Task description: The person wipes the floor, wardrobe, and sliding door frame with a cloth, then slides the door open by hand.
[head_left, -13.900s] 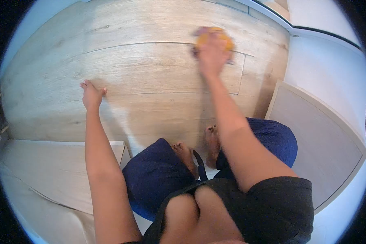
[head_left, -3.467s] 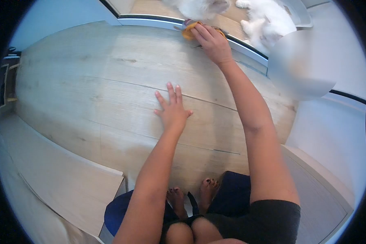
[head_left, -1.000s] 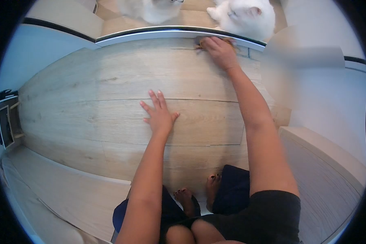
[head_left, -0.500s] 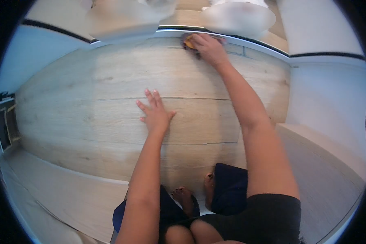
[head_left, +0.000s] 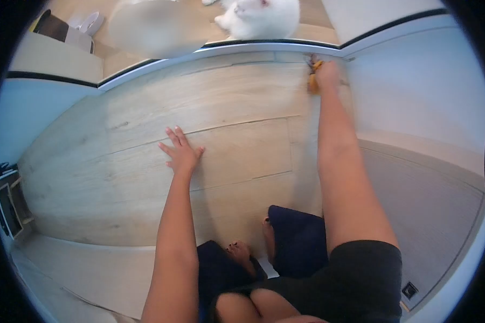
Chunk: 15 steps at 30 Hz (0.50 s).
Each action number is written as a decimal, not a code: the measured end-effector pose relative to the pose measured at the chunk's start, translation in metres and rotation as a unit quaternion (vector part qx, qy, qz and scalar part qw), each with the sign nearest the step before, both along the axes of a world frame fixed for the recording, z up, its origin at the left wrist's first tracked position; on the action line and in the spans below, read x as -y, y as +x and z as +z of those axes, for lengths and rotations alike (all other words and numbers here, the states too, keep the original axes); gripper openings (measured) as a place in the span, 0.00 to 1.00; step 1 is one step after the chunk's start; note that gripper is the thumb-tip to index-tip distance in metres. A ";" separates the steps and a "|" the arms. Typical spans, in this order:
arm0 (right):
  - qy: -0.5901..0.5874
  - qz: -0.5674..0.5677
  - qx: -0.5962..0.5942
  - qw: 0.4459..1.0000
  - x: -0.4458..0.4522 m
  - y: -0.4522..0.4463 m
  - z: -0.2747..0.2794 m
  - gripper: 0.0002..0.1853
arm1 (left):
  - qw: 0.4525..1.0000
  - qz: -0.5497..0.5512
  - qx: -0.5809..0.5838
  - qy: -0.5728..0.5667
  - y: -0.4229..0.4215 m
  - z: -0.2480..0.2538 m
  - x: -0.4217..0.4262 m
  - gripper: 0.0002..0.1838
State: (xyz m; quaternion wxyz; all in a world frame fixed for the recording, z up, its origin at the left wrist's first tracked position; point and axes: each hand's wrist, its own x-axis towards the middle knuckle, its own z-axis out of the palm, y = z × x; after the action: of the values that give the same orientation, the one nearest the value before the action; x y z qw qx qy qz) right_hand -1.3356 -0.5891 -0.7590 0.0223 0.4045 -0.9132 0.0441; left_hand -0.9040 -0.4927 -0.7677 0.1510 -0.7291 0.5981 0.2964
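Note:
My right hand (head_left: 328, 74) is pressed down at the far right corner of the wood-plank floor (head_left: 242, 145). Its fingers are closed on a crumpled rag (head_left: 313, 84), orange and brownish, that touches the floor beside the white sill (head_left: 237, 47). Motion smears the hand and cloth a little. My left hand (head_left: 182, 157) rests flat on the planks, fingers spread, with nothing in it.
Past the dark-edged sill sits a white furry animal (head_left: 267, 20), likely a cat, beside a blurred pale round shape (head_left: 153, 27). A grey panel (head_left: 420, 199) borders the right side; a pale wall (head_left: 415, 91) stands behind it. A framed object (head_left: 8, 202) is at the far left.
My right hand has moved the rag rightward along the sill into the corner. My left hand stays flat on the floor. The view has shifted, and the white animal now shows more clearly.

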 end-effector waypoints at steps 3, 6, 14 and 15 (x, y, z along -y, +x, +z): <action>-0.113 -0.045 0.325 0.938 -0.021 0.024 0.013 0.12 | 1.000 -0.005 0.011 -0.015 0.001 0.009 0.000 0.55; -0.272 -0.131 0.726 0.618 -0.050 0.060 0.066 0.13 | 0.999 -0.040 -0.025 -0.021 0.006 -0.020 -0.017 0.40; -0.371 -0.125 0.876 0.282 -0.109 0.127 0.217 0.17 | 0.668 0.312 -0.649 0.187 -0.113 0.259 -0.005 0.31; -0.374 -0.124 0.876 0.278 -0.113 0.132 0.241 0.17 | 0.664 0.318 -0.650 0.191 -0.118 0.285 -0.004 0.28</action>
State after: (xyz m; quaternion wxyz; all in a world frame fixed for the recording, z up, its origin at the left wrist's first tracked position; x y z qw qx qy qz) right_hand -1.2039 -0.4760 -0.5183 -0.6370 -0.0475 -0.3067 0.7056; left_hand -1.0218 -0.4889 -0.4832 -0.2434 -0.4528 0.2070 0.8324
